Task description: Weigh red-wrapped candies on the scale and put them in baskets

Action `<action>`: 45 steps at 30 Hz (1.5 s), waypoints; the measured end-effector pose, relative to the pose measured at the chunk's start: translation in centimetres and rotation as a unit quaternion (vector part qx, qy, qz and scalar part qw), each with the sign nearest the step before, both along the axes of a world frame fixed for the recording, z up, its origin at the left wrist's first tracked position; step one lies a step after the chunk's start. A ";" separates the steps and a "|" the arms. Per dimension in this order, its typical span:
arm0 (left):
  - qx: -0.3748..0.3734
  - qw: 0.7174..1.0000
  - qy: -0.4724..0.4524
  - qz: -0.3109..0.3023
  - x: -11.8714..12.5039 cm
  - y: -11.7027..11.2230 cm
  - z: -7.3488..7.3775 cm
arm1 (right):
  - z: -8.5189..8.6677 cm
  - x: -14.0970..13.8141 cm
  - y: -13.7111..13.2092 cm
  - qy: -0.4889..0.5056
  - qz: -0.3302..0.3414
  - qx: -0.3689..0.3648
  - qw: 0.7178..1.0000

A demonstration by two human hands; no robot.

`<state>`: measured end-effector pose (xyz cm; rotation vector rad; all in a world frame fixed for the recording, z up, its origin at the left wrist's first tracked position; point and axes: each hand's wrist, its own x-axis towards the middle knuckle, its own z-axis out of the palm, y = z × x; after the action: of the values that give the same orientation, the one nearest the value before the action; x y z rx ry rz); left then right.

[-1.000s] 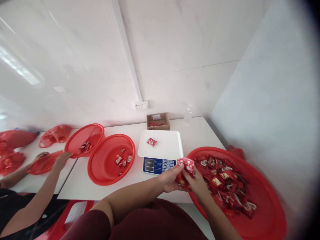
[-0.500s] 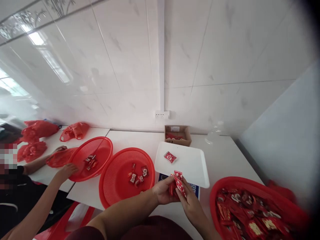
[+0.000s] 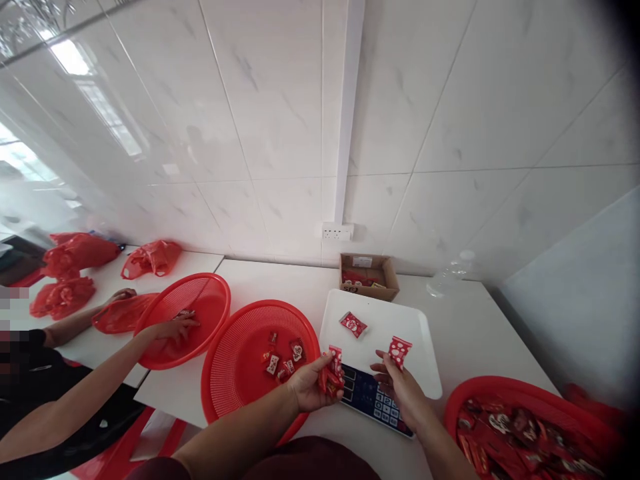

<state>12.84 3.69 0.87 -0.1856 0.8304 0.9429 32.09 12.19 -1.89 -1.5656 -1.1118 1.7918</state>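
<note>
My left hand (image 3: 313, 385) is closed around several small red wrapped packets (image 3: 331, 380), near the right rim of the middle red basket (image 3: 235, 400). My right hand (image 3: 397, 383) pinches one red packet with white dots (image 3: 400, 351) above the front of the white scale tray (image 3: 405, 320). On that tray lies a single red packet (image 3: 353, 325). Below my hands shows the scale's dark blue keypad (image 3: 375, 400). A few wrapped pieces (image 3: 273, 364) sit in the middle basket.
At right stands a red basket (image 3: 453, 407) full of packets. Behind the scale are a cardboard box (image 3: 370, 290) and a clear plastic bottle (image 3: 445, 280). To the left, a co-worker's hand (image 3: 175, 328) reaches into another red basket (image 3: 223, 287); red plastic bags (image 3: 153, 257) lie beyond.
My hands have moved apart, the right one carrying one dotted packet rightward. The scale's keypad is more exposed. The co-worker's hand has moved from the rim into their basket. The view has shifted slightly.
</note>
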 end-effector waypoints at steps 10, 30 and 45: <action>0.071 0.979 0.183 -0.057 0.6 -0.5 0.0 | 2.7 -2.5 -2.6 0.045 0.231 -0.003 0.972; 0.052 0.958 0.262 -0.104 0.6 -1.3 0.2 | 1.1 -0.2 -1.5 -0.103 0.096 0.041 0.989; 0.096 0.944 0.277 -0.153 1.0 -1.7 0.3 | 1.8 -2.1 -2.8 -0.055 0.172 0.091 0.979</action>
<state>13.79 2.01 1.20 0.3897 1.2352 0.7797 30.02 9.38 -0.04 -1.4458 -1.6343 1.7674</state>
